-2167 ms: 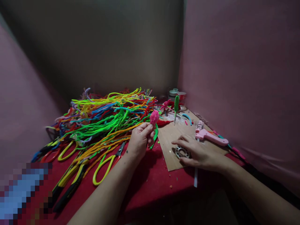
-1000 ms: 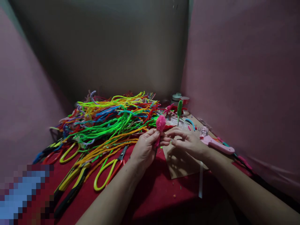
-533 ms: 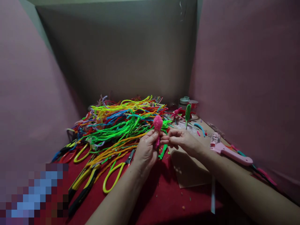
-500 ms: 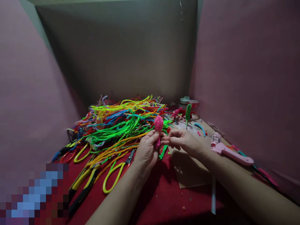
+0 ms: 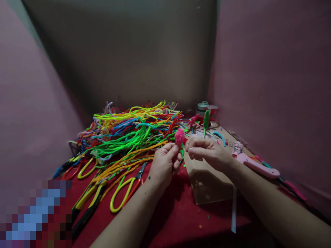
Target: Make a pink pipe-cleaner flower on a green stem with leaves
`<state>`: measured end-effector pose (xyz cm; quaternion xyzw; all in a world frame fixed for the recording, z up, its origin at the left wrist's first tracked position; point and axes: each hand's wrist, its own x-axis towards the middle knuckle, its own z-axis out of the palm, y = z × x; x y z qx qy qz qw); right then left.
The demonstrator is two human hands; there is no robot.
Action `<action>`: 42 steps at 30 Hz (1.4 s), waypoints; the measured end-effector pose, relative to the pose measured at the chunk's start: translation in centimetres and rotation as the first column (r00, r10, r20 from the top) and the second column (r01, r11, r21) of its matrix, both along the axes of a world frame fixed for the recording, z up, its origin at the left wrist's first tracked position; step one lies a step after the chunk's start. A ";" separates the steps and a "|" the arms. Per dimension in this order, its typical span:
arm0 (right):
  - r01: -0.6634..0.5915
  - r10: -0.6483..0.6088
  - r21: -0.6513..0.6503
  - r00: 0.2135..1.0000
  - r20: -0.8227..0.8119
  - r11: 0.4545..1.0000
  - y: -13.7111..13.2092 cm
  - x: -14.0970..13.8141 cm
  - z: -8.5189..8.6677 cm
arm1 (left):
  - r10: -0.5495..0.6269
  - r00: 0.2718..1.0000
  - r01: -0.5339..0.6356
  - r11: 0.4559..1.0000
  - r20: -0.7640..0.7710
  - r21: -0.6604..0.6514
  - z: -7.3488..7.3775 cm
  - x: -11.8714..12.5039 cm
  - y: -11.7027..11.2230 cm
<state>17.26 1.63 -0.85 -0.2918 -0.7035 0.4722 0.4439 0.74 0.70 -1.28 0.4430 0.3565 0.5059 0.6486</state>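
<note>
Space has just opened between the left hand [image 5: 165, 163] and the curled right hand [image 5: 210, 151], so the left alone now bears the fuzzy, rounded pink bud [image 5: 179, 136], pinched at its base above the red cloth-covered counter [image 5: 178, 210]. Whether the right, over the brown cardboard sheet [image 5: 214, 191], grips anything cannot be told.

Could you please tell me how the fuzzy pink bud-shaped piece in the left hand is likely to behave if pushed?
The fuzzy pink bud-shaped piece would probably give rather than break, as its surface looks soft. It seems stiff enough to hold its shape, standing upright above the left hand. Its fuzz likely makes it grippy, not slippery.
</note>
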 end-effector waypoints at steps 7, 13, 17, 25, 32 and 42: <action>0.081 -0.080 -0.023 0.997 0.018 0.996 -0.2 -0.9 -0.4 | -0.065 0.998 0.065 0.998 0.003 0.010 0.1 0.6 -0.5; 0.155 -0.159 -0.107 0.987 -0.032 0.982 0.0 -1.5 -1.3 | -0.065 0.998 0.065 0.998 -0.017 0.011 0.2 0.7 -0.9; 0.167 -0.180 -0.156 0.981 -0.072 0.974 -0.3 -1.8 -1.3 | -0.120 0.993 0.120 0.992 -0.004 -0.026 0.4 0.5 -0.9; 0.208 -0.219 -0.122 0.972 -0.086 0.970 -0.1 -1.7 -1.8 | -0.235 0.971 0.236 0.970 0.036 -0.051 0.3 -0.1 -0.7; 0.244 -0.250 -0.086 0.965 -0.074 0.966 -0.6 -1.8 -1.0 | -0.279 0.960 0.280 0.959 0.016 -0.041 0.6 -0.4 -0.6; 0.312 -0.309 0.002 0.941 -0.135 0.950 -0.9 -2.4 -1.0 | -0.210 0.972 0.207 0.978 -0.105 -0.034 0.7 -0.7 -0.2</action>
